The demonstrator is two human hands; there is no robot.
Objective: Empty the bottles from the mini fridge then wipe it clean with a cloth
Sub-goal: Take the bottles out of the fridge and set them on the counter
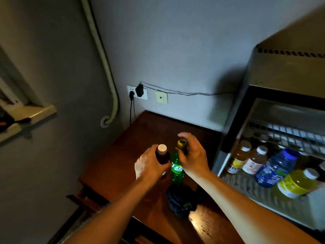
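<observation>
My left hand (pixel 150 166) grips a dark bottle with a white cap (pixel 162 153) over the wooden table (pixel 123 161). Beside it, my right hand (pixel 192 154) holds a green soda bottle (pixel 176 170) by its yellow-capped neck, upright. A dark blue cloth (pixel 179 201) lies crumpled on the table just in front of the green bottle. At the right stands the open mini fridge (pixel 274 71). On its wire shelf are several bottles: two pale juice bottles (pixel 246 160), a blue water bottle (pixel 276 167) and a yellow drink bottle (pixel 297 184).
The table sits in a room corner. A wall socket with a plugged-in charger (pixel 139 91) and a cable are behind it. A pale pipe (pixel 105 67) runs down the wall. A window ledge (pixel 29 115) juts out at the left.
</observation>
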